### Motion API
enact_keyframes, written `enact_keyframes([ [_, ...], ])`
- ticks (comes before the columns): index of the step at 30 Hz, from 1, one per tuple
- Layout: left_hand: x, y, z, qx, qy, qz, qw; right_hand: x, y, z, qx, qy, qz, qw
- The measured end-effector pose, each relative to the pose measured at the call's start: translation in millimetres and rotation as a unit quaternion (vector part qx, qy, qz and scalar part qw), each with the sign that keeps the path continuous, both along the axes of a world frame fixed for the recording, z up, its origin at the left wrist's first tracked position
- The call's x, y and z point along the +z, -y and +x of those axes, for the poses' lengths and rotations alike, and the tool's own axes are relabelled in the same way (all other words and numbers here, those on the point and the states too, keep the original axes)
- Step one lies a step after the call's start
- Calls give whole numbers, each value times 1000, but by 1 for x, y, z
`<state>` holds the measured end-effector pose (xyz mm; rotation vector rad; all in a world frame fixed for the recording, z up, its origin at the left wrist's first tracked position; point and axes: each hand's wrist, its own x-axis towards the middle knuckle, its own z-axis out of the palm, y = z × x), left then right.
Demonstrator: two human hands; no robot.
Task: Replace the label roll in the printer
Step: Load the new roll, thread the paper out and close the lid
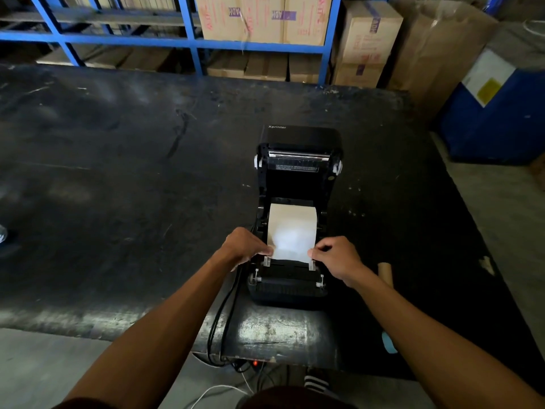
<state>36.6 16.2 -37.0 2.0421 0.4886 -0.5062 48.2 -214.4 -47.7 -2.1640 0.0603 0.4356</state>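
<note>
A black label printer [290,286] stands on the dark table with its lid [299,160] swung open and leaning back. A white label roll [292,228] lies in the printer's bay, with its loose end drawn toward me over the front guides. My left hand [246,246] pinches the left corner of that paper end. My right hand [336,256] pinches the right corner. A bare cardboard core [385,273] lies on the table just right of the printer, beside my right wrist.
Black cables [221,323] run from the printer's left side over the table's [118,172] front edge to the floor. Blue shelving [188,39] with cardboard boxes [262,19] stands behind the table. A blue bin [498,125] sits at the right.
</note>
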Motion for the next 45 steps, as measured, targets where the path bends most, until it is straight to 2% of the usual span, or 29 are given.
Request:
enact_keyframes([
  [7, 2, 1, -5, 42, -3, -59, 997, -1, 2, -1, -8, -30, 45, 998],
  [13, 5, 0, 1, 0, -10, -12, 1000, 2, 3, 4, 31, -31, -4, 999],
  [21, 2, 3, -4, 10, -2, 4, 1000, 8, 1, 11, 50, -55, -45, 996],
  [24, 5, 4, -3, -17, -13, 14, 1000, 10, 0, 9, 37, -78, -34, 996],
  [29, 12, 5, 2, -31, -27, 32, 999, 5, -1, 5, 30, -56, -30, 998],
  [36, 11, 4, 2, -26, -29, 28, 999, 10, -3, 11, 26, -108, -33, 993],
  [40, 16, 4, 7, -55, -46, 60, 996, 5, -3, 6, -4, -84, -12, 996],
  [45, 15, 5, 8, -58, -35, 70, 995, 8, -2, 11, 49, -100, -59, 992],
])
